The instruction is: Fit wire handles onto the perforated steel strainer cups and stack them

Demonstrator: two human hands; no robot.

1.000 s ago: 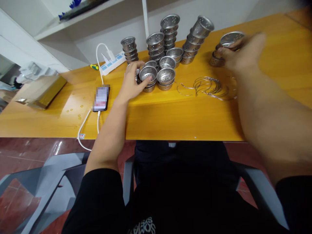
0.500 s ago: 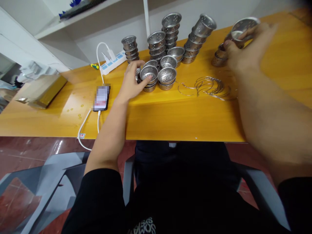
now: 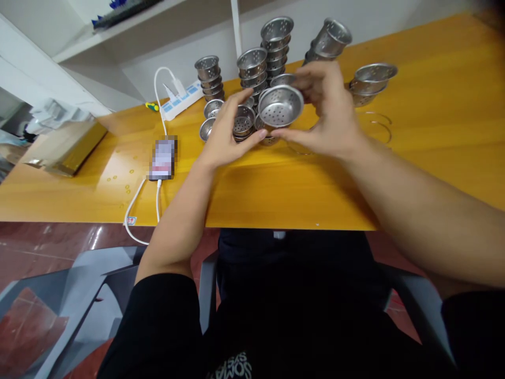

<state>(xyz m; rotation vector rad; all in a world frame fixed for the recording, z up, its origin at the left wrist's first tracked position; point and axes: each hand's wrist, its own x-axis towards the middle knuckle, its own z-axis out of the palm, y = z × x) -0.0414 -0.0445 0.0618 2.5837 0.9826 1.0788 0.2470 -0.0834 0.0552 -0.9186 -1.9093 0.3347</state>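
My right hand (image 3: 325,110) grips a perforated metal strainer cup (image 3: 281,108) by its right side, holding it tilted with its open top toward me above the other cups. My left hand (image 3: 224,134) is open, with thumb and fingers spread just left of that cup. Beneath and behind my left hand are more strainer cups, among them one with dark holes (image 3: 243,122) near my fingers. Two small cups, a rear one (image 3: 213,108) and a front one (image 3: 205,129), show at the left of my hand. Part of this group is hidden by my hands.
Tall stacks of strainer cups (image 3: 252,63) stand at the back, with a leaning stack (image 3: 333,39) to the right. Another short stack (image 3: 371,81) is right of my right hand. Thin wire rings (image 3: 381,126), a phone (image 3: 163,159), a power strip (image 3: 183,101) and a cardboard box (image 3: 74,147) lie on the table.
My right hand has come left from the stack at the far right, carrying a strainer cup to my left hand. My left hand has shifted slightly and uncovered small cups beside it.
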